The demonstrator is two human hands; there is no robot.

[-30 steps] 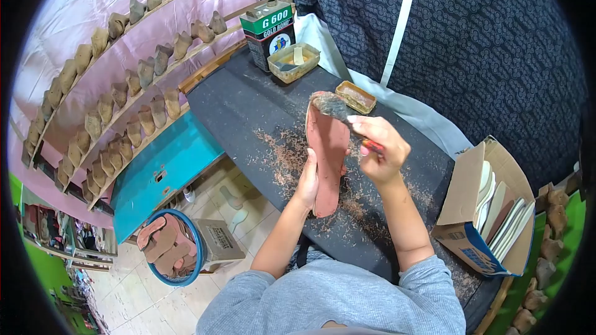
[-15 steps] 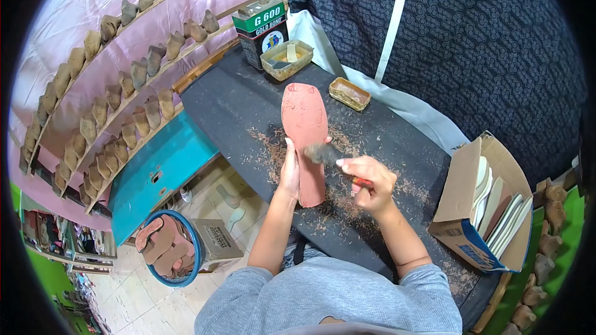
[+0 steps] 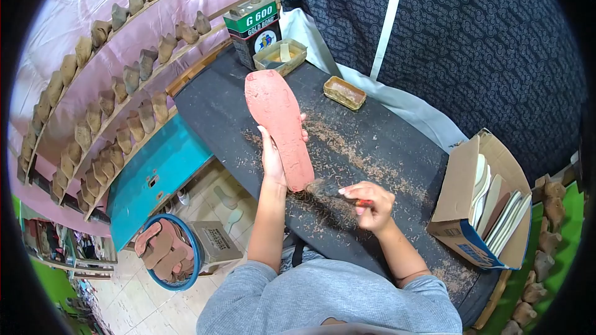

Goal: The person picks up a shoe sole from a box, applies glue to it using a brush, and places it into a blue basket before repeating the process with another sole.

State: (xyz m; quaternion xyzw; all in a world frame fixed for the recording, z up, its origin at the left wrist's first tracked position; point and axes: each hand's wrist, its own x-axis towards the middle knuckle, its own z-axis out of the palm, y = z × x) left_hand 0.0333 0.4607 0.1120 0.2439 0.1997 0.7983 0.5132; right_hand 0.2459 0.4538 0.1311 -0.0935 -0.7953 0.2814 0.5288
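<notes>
A pinkish-red sole-shaped piece (image 3: 277, 125) is tilted above the dark work surface, its wide end toward the upper left. My left hand (image 3: 273, 160) grips it around the narrower half, the thumb on the near side and fingertips showing past its right edge. Between the fingers of my right hand (image 3: 367, 201) is a brush (image 3: 329, 190) with a red handle. Its dark, blurred head is at the lower end of the piece; whether they touch is hard to tell.
Brown shavings (image 3: 347, 149) are scattered over the dark table (image 3: 214, 96). Behind are a green-black can (image 3: 253, 28), a larger tray (image 3: 280, 57) and a small tray (image 3: 345, 93). A cardboard box (image 3: 456, 195) of soles stands right, a blue basket (image 3: 197, 260) lower left, shoe lasts (image 3: 131, 79) on racks.
The sole piece has moved left with my left hand and now leans toward the upper left. The brush has gone from the middle of the piece down to its lower end.
</notes>
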